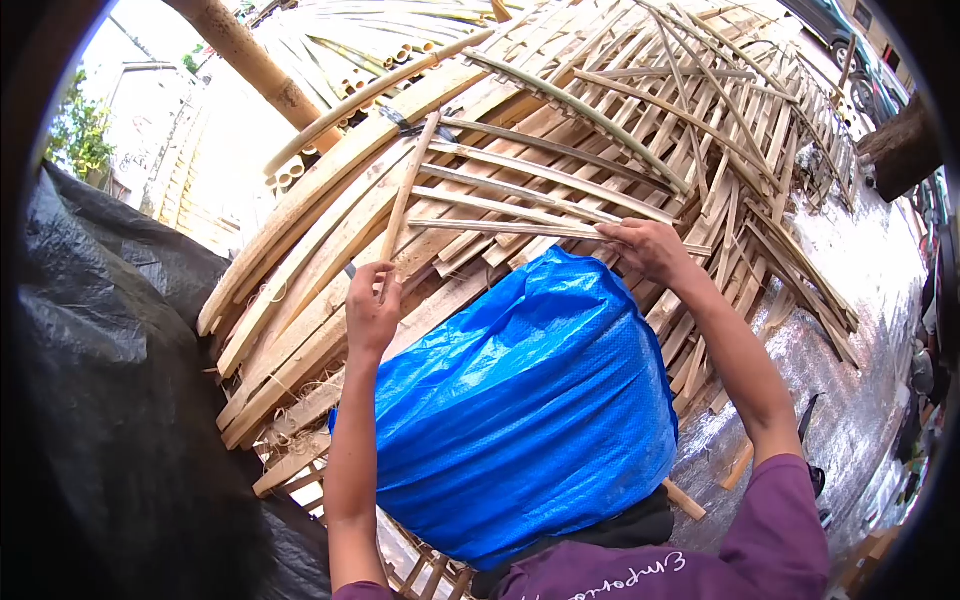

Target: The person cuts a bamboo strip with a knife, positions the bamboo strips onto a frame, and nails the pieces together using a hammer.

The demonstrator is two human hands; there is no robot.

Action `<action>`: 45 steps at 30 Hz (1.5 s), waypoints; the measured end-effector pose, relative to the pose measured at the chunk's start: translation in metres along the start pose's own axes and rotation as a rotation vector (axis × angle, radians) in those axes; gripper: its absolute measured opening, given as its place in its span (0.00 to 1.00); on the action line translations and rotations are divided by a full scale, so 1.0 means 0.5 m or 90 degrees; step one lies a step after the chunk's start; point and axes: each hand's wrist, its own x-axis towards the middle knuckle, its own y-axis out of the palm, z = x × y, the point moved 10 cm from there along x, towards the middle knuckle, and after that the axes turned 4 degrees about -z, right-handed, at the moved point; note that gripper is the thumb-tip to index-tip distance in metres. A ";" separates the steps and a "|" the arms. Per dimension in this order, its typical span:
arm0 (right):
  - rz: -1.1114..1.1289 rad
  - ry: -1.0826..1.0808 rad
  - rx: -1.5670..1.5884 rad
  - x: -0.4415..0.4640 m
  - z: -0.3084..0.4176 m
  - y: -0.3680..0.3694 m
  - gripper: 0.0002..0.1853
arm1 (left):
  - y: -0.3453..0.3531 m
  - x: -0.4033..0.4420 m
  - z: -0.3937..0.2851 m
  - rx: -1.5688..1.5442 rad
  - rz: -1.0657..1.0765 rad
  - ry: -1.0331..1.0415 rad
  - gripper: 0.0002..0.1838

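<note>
A slatted piece of thin bamboo strips lies in front of me, with several long slats (pixel 540 172) running right from a short crosspiece (pixel 411 185). My left hand (pixel 372 312) is closed at the near end of the crosspiece, fingers pinched around it. A small dark bit of something shows beside those fingers; I cannot make out what it is. My right hand (pixel 648 250) grips the nearest slat (pixel 505 229) toward its right part. Across my lap and up to the slats spreads a blue tarp (pixel 520 390).
Thick wooden planks (pixel 330 290) lie stacked beneath the slats. A dark-handled tool (pixel 398 122) rests on them. Slatted pieces (pixel 720 110) pile up at the right. A bamboo pole (pixel 250 70) slants across the upper left, above a black sheet (pixel 120 330). Silvery sheeting (pixel 830 330) covers the right-hand ground.
</note>
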 end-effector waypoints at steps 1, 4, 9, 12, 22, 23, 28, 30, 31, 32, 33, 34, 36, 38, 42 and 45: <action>0.014 0.020 0.015 -0.002 -0.007 0.018 0.17 | 0.015 0.025 0.025 0.075 -0.010 0.038 0.16; -0.007 -0.001 0.042 -0.017 -0.008 0.065 0.15 | 0.071 0.085 0.100 0.211 -0.021 0.047 0.21; -0.040 0.032 0.078 -0.014 -0.021 0.082 0.15 | 0.106 0.120 0.149 0.375 -0.028 -0.024 0.27; -0.050 0.036 0.084 -0.022 -0.024 0.092 0.15 | 0.122 0.127 0.137 0.318 -0.009 0.054 0.23; -0.148 -0.052 -0.040 -0.035 0.016 0.059 0.15 | 0.132 0.068 0.105 0.299 -0.040 0.158 0.18; -0.150 -0.051 -0.011 -0.039 0.010 0.063 0.16 | 0.132 0.064 0.105 0.296 -0.045 0.162 0.18; -0.151 -0.081 -0.053 -0.038 -0.003 0.073 0.16 | 0.141 0.052 0.121 0.271 -0.047 0.158 0.19; -0.177 -0.085 -0.069 -0.039 0.001 0.064 0.15 | 0.143 0.048 0.118 0.271 -0.056 0.162 0.19; -0.179 -0.076 -0.072 -0.041 0.004 0.060 0.15 | 0.144 0.045 0.118 0.270 -0.044 0.166 0.19; -0.173 -0.075 -0.079 -0.048 0.007 0.066 0.15 | 0.146 0.044 0.120 0.262 -0.042 0.163 0.19; -0.165 -0.069 -0.082 -0.055 0.005 0.078 0.15 | 0.146 0.043 0.116 0.263 -0.043 0.159 0.19; -0.157 -0.063 -0.085 -0.060 0.003 0.089 0.15 | 0.145 0.042 0.114 0.265 -0.044 0.156 0.19; -0.161 -0.069 -0.099 -0.063 0.000 0.091 0.15 | 0.146 0.048 0.117 0.253 -0.033 0.131 0.20; -0.183 -0.100 -0.090 -0.063 0.007 0.083 0.15 | 0.144 0.048 0.107 0.305 -0.030 0.142 0.22; -0.179 -0.111 -0.099 -0.051 0.005 0.079 0.15 | 0.156 0.052 0.087 0.356 -0.032 0.159 0.27; -0.182 -0.116 -0.107 -0.046 0.008 0.078 0.16 | 0.157 0.055 0.097 0.325 -0.019 0.166 0.25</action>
